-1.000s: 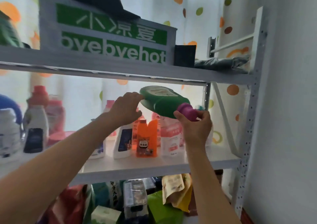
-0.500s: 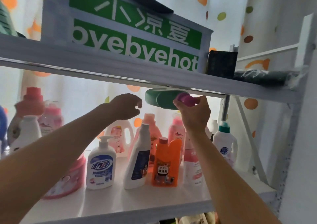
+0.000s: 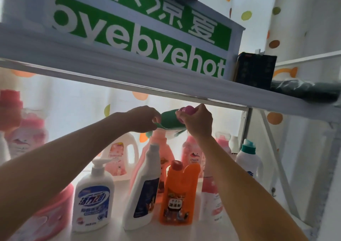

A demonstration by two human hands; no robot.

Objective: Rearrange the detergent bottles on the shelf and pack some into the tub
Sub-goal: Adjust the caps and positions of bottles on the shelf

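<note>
overhead, centre frame: green detergent bottle held on its side just under the upper shelf edge. left hand pinches its base end, right hand curls round the pink cap. risks: cap grip slips or the cap turns loose; bottle knocks the shelf edge, drops onto the orange bottle and white spray bottle directly below. tub not in view.

Strong daylight comes through the curtain behind the shelf, washing out the pink bottles at left. The arms are backlit and dim. Edges bend and smear; the picture is soft throughout.
</note>
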